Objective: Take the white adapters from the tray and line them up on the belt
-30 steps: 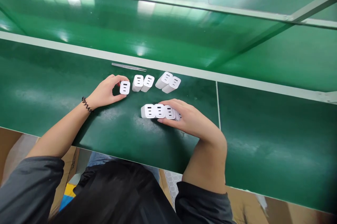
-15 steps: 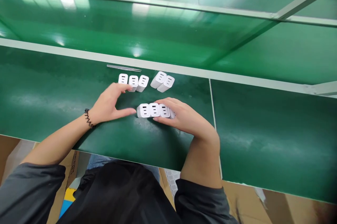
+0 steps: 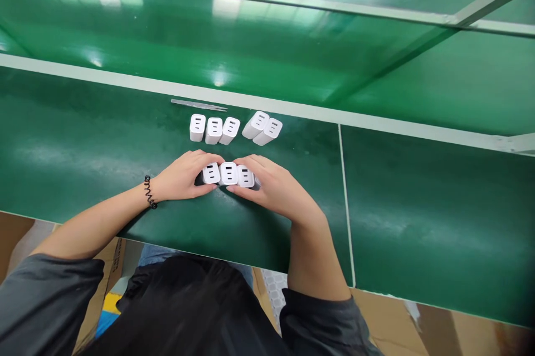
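On a green bench [image 3: 422, 222], the left hand [image 3: 186, 176] and right hand [image 3: 273, 184] grip opposite ends of a row of white chargers [image 3: 228, 174], the left pinching the leftmost charger [image 3: 211, 174]. Behind stand a trio [image 3: 214, 132] and a pair [image 3: 268, 132]; tweezers [image 3: 198, 105] lie farther back.

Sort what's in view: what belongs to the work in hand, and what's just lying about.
In the work:
Row of white chargers, gripped by the left hand and right hand
Probably the matching three chargers and leaning pair behind

Lying about:
Tweezers, untouched; perhaps a tool for later
Cardboard below the bench
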`<control>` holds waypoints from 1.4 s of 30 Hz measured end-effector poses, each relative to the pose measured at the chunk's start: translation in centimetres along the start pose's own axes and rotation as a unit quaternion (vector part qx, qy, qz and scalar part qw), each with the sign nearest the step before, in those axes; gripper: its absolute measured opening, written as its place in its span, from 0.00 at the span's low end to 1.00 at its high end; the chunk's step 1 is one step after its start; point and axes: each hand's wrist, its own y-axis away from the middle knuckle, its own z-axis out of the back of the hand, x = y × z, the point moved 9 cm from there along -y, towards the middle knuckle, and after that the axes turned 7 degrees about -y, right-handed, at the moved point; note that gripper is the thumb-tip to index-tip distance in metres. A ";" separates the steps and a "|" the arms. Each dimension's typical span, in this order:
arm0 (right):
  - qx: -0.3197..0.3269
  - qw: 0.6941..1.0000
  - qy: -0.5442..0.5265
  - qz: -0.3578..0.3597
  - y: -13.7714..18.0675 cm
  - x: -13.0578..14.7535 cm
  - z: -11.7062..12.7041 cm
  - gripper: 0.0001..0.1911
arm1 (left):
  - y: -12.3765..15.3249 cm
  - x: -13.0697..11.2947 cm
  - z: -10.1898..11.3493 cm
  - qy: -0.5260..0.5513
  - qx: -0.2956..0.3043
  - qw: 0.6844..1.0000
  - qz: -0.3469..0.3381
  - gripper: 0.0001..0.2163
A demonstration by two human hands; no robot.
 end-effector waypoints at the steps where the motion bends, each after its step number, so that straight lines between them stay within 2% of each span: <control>1: -0.002 1.000 0.004 0.003 0.0 0.1 0.0 0.19 | 0.0 -0.1 0.1 0.006 0.002 1.000 -0.001 0.18; 9: -0.013 0.998 0.060 -0.003 -0.3 0.8 -0.8 0.23 | 0.1 0.1 -0.1 0.019 0.001 1.000 0.011 0.25; 12: -0.007 0.999 0.039 0.006 0.1 0.7 -0.4 0.26 | 0.0 0.5 -0.4 0.016 -0.001 0.999 0.029 0.24; 16: 0.040 0.999 0.001 -0.008 1.5 -0.8 0.6 0.37 | -0.1 0.5 -0.2 0.018 -0.003 0.999 0.029 0.21; 18: 0.066 0.997 -0.013 -0.032 2.1 -1.9 0.8 0.35 | -0.1 0.5 -0.1 0.018 0.000 0.999 0.031 0.20; 20: 0.076 0.996 -0.028 -0.041 2.3 -2.4 0.9 0.29 | -0.2 0.4 -0.1 0.018 0.004 0.999 0.034 0.20; 24: 0.044 0.996 -0.045 -0.057 1.7 -2.4 1.0 0.17 | -0.3 0.3 -0.1 0.023 0.007 0.999 0.031 0.19; 27: 0.034 0.995 -0.064 -0.071 1.4 -2.3 0.8 0.21 | -0.2 0.2 -0.1 0.030 0.010 0.999 0.023 0.21; 31: 0.056 0.991 -0.107 -0.047 1.4 -1.7 0.4 0.28 | -0.1 0.3 0.1 0.048 0.026 0.998 0.007 0.26; 35: 0.074 0.991 -0.106 -0.024 1.3 -1.2 0.1 0.25 | 0.0 0.4 0.3 0.073 0.038 0.997 0.005 0.25; 42: 0.061 0.995 -0.082 0.010 0.8 -0.2 -0.3 0.21 | 0.0 0.8 0.3 0.062 0.035 0.997 0.014 0.23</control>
